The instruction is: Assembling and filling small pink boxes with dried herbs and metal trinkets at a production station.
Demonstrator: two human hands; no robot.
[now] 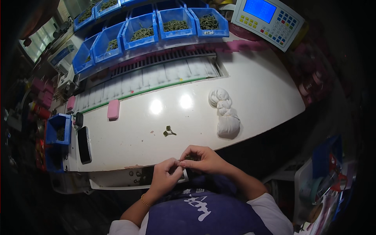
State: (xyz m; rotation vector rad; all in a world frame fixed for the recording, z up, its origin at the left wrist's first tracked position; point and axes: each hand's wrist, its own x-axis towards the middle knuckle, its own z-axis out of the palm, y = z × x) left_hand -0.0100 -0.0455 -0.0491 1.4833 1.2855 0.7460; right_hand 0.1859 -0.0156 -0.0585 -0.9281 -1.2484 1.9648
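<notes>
Left hand (166, 174), hold unclear, right hand (206, 161) around green bits (190, 158), at white table (262, 98), blue bins (178, 34) beyond.

Head fisheye is looking forward-down over apron (223, 215), facing table (258, 90), catching left hand (166, 172) and right hand (205, 159) fairly close.

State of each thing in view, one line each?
Left bare hand: fingers bent, fingertips meeting the right's.
Right bare hand: curled around something small, dark-green.
White cloth bundle: twisted, lying on the white tabletop.
Small dark-green pieces: loose on tabletop.
Black rectangular phone: flat, screen dark.
White keypad device: blue screen lit.
White shallow drawer: open.
Blue plastic bins: uncovered, several holding green coils.
</notes>
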